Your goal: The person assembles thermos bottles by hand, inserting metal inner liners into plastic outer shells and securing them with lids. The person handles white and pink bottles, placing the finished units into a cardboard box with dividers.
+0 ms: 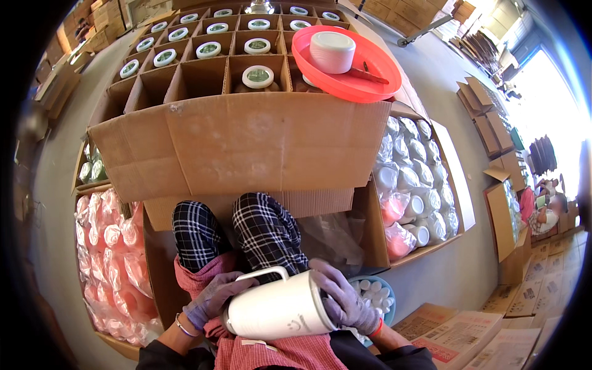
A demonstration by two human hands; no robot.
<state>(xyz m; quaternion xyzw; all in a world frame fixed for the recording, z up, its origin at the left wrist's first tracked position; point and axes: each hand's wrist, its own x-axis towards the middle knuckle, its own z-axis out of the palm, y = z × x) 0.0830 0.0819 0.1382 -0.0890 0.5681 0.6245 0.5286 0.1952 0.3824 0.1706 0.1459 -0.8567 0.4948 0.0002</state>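
Note:
A white handled tumbler (277, 311) with a small smiling-face mark lies on its side above my lap, its handle turned up and away from me. My left hand (213, 299), in a greyish-purple glove, grips it near the left end by the handle. Around the right end, at the rim, my right hand (346, 300) is closed in a matching glove; some of its fingers are hidden at that end. Beneath the tumbler is a pink cloth (290, 353) over my lap.
Ahead stands a divided carton (240, 145) with white-rimmed cups in several cells. On its right corner rests a red tray (382, 86) holding a white round container (333, 52). Cartons of wrapped pink cups (114, 259) and wrapped white cups (425, 179) flank me. A blue basin (390, 290) holds small white pieces.

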